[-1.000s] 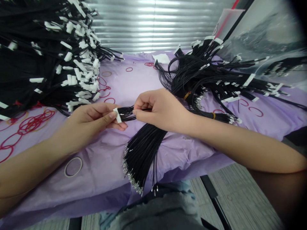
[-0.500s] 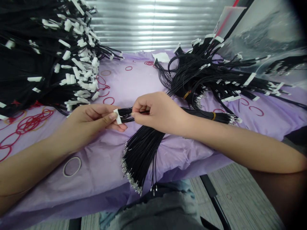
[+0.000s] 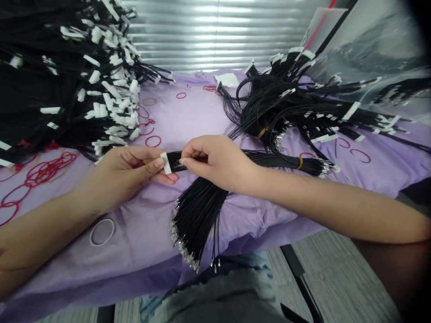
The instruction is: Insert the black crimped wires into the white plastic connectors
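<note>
Between the thumb and fingers of my left hand (image 3: 134, 172) is a white connector housing (image 3: 166, 163), held above the purple cover. Black wires (image 3: 174, 162) run from its right side toward my right hand (image 3: 218, 163). That hand is closed in a pinch at the wires, close to the connector; the exact wire between its fingertips is hidden. Under it a fanned bundle of black wires (image 3: 198, 220) with bare metal terminals points toward me. Another wire bundle (image 3: 286, 161), tied with a yellow band, stretches right behind my right wrist.
A large heap of black wires with white connectors (image 3: 117, 103) fills the left. More harnesses (image 3: 269, 103) lie at the back right beside a clear plastic bag (image 3: 370, 49). Red rubber bands (image 3: 50, 170) and a pale ring (image 3: 102, 232) rest on the purple cover (image 3: 134, 255).
My right hand has shifted slightly left and down along the wires, nearer the connector. The connector has turned a little in my left hand, showing a smoother white face.
</note>
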A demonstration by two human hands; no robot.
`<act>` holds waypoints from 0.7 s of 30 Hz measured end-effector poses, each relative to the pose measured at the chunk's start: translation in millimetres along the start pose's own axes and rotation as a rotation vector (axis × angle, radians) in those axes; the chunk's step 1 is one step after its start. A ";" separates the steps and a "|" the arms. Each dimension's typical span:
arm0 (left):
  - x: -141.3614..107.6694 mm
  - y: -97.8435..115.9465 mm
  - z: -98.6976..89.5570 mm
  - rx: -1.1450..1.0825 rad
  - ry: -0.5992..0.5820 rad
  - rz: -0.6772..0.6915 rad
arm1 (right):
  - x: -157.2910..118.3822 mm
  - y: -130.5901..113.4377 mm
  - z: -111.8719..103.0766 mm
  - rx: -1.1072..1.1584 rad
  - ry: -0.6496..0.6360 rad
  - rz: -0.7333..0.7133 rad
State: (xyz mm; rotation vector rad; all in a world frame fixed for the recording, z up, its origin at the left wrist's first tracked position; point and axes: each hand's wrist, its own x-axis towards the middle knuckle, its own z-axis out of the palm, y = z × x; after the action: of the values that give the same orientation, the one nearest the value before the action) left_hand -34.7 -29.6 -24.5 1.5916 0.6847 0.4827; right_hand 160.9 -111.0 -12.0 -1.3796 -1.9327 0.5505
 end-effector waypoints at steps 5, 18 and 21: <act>3.2 5.9 5.3 -0.198 0.042 0.051 | -0.3 -11.7 -18.3 -0.319 0.102 -0.201; 10.2 4.1 4.8 -0.280 0.159 0.001 | 4.8 -0.5 -20.6 -0.257 -0.610 -0.191; 10.2 3.0 5.3 -0.299 0.165 0.027 | 3.6 -0.4 -20.2 -0.265 -0.561 -0.212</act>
State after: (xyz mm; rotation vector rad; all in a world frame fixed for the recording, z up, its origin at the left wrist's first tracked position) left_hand -23.2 -26.8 -23.1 1.2906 0.6806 0.7078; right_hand 174.9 -108.8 2.9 -1.2367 -2.6483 0.6438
